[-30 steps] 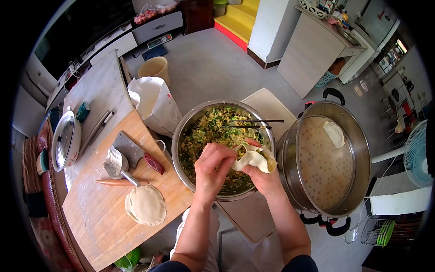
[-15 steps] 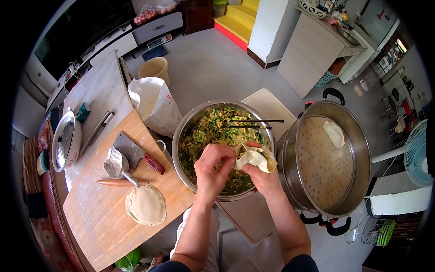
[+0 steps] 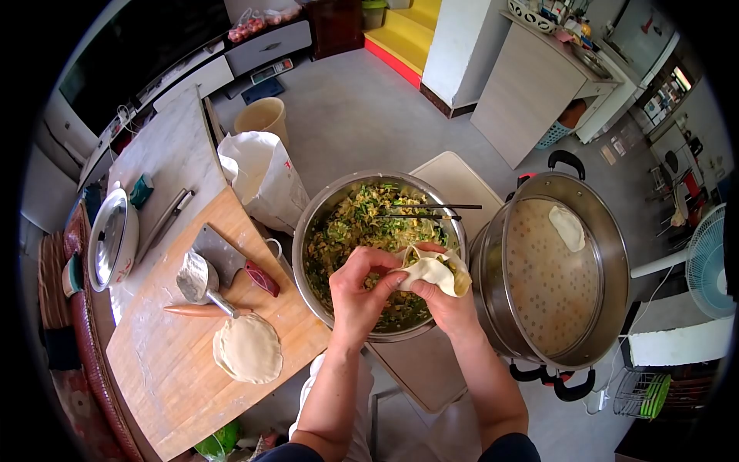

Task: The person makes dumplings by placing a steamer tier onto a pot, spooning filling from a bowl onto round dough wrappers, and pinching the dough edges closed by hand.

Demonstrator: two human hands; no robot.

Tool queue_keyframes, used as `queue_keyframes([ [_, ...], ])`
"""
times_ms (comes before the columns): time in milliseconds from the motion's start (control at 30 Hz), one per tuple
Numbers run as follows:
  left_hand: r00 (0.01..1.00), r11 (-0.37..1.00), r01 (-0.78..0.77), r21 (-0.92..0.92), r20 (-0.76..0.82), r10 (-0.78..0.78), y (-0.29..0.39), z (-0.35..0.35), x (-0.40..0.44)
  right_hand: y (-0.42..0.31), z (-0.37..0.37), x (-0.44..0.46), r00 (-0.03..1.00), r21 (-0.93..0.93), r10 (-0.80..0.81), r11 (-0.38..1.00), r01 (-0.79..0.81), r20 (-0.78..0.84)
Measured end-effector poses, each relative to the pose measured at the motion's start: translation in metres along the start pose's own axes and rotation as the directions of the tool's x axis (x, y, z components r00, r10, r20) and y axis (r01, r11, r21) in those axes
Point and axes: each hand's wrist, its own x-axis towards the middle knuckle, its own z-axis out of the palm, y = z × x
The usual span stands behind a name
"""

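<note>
Over a steel bowl (image 3: pixel 306 223) of chopped green and yellow filling, both hands hold a partly folded dumpling (image 3: pixel 431 271). My left hand (image 3: pixel 360 289) pinches the dough's left edge between thumb and fingertips. My right hand (image 3: pixel 448 304) cups it from the right, its thumb pressed on the front. Filling shows through the gap at the top of the wrapper. Two dark chopsticks (image 3: pixel 462 206) rest across the bowl's right rim. A stack of flat dough wrappers (image 3: pixel 248 349) lies on the wooden board (image 3: pixel 162 385) at the left.
On the board are a cleaver (image 3: pixel 219 252), a floury scoop (image 3: pixel 195 279) and a rolling pin (image 3: pixel 188 310). A white flour bag (image 3: pixel 265 185) stands behind it. To the right, a large steamer pot (image 3: pixel 493 308) holds one finished dumpling (image 3: pixel 567 229) on its perforated liner. A fan (image 3: pixel 707 262) stands farther right.
My left fingers have shifted slightly along the dough's edge and pinch it. The dumpling stays nearly in place over the bowl.
</note>
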Motion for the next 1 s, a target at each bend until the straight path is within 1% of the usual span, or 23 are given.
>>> queue_keyframes([
  [100,0.999,0.999,0.002,-0.04,-0.033,-0.003,-0.001,0.0,-0.002,0.001,-0.001,-0.001,1.0,-0.049,-0.015,0.999,0.015,0.008],
  [200,0.994,0.993,0.092,-0.076,-0.053,-0.097,0.006,0.001,-0.002,0.0,-0.001,-0.002,1.0,-0.099,-0.024,0.995,0.025,0.014],
  [300,0.996,0.995,0.085,-0.054,0.021,-0.084,0.01,-0.003,0.004,-0.002,-0.001,-0.002,0.999,-0.145,-0.031,0.989,0.032,0.013],
  [400,0.996,1.0,0.022,0.023,0.086,-0.024,0.013,-0.009,0.008,-0.004,-0.001,-0.002,0.999,-0.191,-0.036,0.981,0.041,0.031],
  [500,0.992,0.993,0.083,-0.079,0.103,-0.075,0.012,-0.011,0.007,-0.005,-0.002,-0.001,0.999,-0.179,-0.023,0.983,0.032,0.047],
  [600,0.986,0.994,-0.111,-0.009,0.122,0.111,0.004,-0.011,0.008,-0.005,-0.002,-0.002,0.999,-0.168,-0.007,0.986,0.014,0.043],
  [700,0.971,0.973,-0.188,0.131,0.173,0.164,0.008,-0.013,0.009,-0.005,-0.001,-0.002,0.999,-0.179,-0.009,0.984,0.016,0.041],
  [900,0.985,0.977,-0.118,0.176,0.146,0.093,0.015,-0.009,0.008,-0.007,0.0,-0.003,0.999,-0.243,-0.002,0.97,0.013,0.046],
  [1000,0.982,0.968,-0.167,0.188,0.118,0.147,0.009,-0.009,0.008,-0.005,-0.001,-0.003,0.999,-0.234,-0.006,0.972,0.017,0.05],
])
